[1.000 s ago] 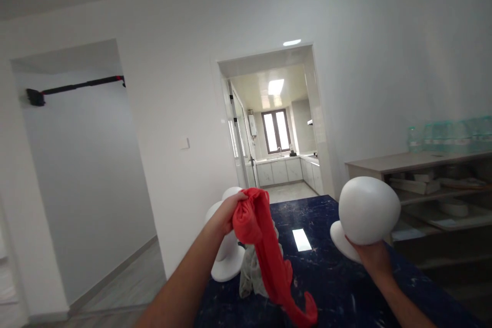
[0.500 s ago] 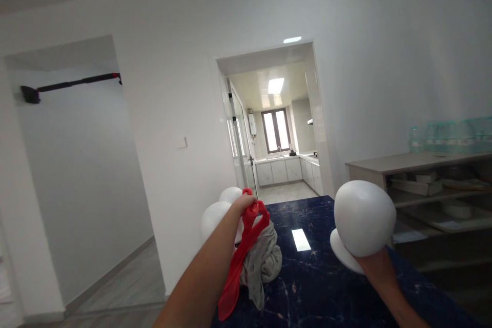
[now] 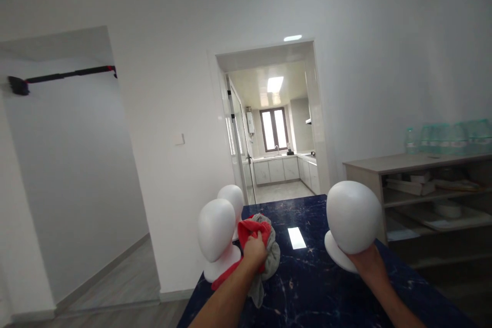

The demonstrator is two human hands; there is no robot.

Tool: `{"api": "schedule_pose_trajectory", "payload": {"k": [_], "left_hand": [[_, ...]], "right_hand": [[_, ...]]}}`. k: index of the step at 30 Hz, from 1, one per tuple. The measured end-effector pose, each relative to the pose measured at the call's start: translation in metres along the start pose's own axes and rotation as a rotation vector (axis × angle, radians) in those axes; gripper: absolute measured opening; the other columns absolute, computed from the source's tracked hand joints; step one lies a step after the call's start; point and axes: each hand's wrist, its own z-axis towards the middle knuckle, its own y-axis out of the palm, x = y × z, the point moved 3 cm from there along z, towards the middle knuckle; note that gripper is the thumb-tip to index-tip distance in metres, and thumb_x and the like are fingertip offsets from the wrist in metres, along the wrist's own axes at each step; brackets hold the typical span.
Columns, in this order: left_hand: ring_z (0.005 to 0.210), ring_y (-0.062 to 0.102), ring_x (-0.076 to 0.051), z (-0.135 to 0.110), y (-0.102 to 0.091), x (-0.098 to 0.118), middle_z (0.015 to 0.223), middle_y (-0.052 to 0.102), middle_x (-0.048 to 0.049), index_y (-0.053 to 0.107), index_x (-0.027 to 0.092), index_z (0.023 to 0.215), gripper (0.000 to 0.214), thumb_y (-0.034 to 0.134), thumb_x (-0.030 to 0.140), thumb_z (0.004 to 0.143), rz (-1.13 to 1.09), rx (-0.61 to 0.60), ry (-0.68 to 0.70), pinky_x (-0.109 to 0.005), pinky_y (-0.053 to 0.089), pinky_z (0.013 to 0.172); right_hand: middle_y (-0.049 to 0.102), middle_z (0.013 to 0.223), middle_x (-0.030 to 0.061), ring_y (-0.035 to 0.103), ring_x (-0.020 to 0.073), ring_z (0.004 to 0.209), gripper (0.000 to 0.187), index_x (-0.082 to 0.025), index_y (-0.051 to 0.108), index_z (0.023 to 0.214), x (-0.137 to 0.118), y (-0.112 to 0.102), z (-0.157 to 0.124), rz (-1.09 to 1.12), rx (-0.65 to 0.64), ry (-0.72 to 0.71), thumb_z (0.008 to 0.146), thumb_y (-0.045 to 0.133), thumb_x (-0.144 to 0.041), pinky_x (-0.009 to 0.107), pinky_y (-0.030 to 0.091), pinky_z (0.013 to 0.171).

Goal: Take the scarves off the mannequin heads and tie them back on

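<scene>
Right hand grips the neck of a white mannequin head, which tilts directly above it. Left hand touches a red cloth, fingertips in its folds; whether they are closed on it cannot be told. Grey cloth lies beneath and right of that hand, on the dark blue table. Two white heads stand left of the left hand, one behind the other. Bottles top a shelf unit beyond the right hand.
</scene>
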Motion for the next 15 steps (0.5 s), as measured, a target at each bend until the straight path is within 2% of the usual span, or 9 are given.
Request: {"api": "schedule_pose_trajectory", "payload": {"k": [2,4,6,9,11,13,15], "left_hand": [[0.121,0.064,-0.041,0.001,0.003,0.001,0.135,0.064,-0.0241,0.056,0.009,0.148,0.064,0.064,0.016,0.084,0.092,0.044,-0.015,-0.049,0.047,0.107],[0.122,0.065,-0.039,0.001,0.004,0.003,0.140,0.062,-0.0232,0.053,0.013,0.154,0.063,0.052,0.015,0.091,0.156,0.086,-0.017,-0.048,0.048,0.107],[0.128,0.062,-0.041,0.000,0.005,0.005,0.150,0.056,-0.0253,0.051,0.014,0.157,0.064,0.050,0.015,0.093,0.203,0.126,-0.027,-0.050,0.048,0.110],[0.143,0.051,-0.048,-0.012,0.011,0.013,0.168,0.038,-0.0275,0.048,0.014,0.159,0.067,0.055,0.019,0.092,0.293,0.199,0.010,-0.063,0.040,0.118],[0.155,0.037,-0.047,-0.029,0.023,0.024,0.175,0.029,-0.0225,0.043,0.016,0.162,0.074,0.060,0.024,0.091,0.319,0.226,0.107,-0.066,0.031,0.125],[0.162,0.029,-0.039,-0.050,0.041,0.036,0.176,0.029,-0.0160,0.041,0.018,0.164,0.075,0.059,0.030,0.093,0.241,0.191,0.231,-0.059,0.026,0.131],[0.162,0.031,-0.031,-0.070,0.062,0.042,0.175,0.036,-0.0098,0.046,0.022,0.162,0.066,0.052,0.033,0.097,0.105,0.109,0.310,-0.050,0.027,0.133]], "right_hand": [[0.070,0.135,0.0277,0.062,0.0450,0.133,0.082,-0.014,0.062,0.132,0.006,0.003,0.002,-0.008,-0.010,0.008,0.066,0.082,-0.058,0.052,0.052,0.107],[0.068,0.139,0.0289,0.061,0.0452,0.134,0.088,-0.012,0.059,0.135,0.012,0.005,0.004,-0.013,-0.019,0.011,0.066,0.082,-0.061,0.053,0.051,0.109],[0.066,0.142,0.0291,0.061,0.0448,0.135,0.093,-0.011,0.056,0.139,0.017,0.008,0.005,0.003,-0.019,0.001,0.066,0.081,-0.064,0.053,0.050,0.111],[0.065,0.144,0.0284,0.060,0.0445,0.137,0.100,-0.011,0.052,0.144,0.023,0.013,0.004,0.035,-0.009,-0.005,0.065,0.081,-0.066,0.054,0.050,0.111],[0.064,0.146,0.0274,0.059,0.0449,0.138,0.105,-0.012,0.049,0.148,0.026,0.017,0.003,0.043,-0.012,0.016,0.064,0.080,-0.067,0.055,0.051,0.109],[0.063,0.148,0.0250,0.059,0.0444,0.139,0.106,-0.015,0.048,0.150,0.024,0.023,0.002,0.060,-0.019,0.039,0.063,0.080,-0.067,0.056,0.051,0.110],[0.066,0.146,0.0220,0.059,0.0433,0.139,0.101,-0.018,0.052,0.146,0.015,0.030,0.005,0.097,-0.034,0.043,0.061,0.081,-0.064,0.056,0.050,0.113]]}}
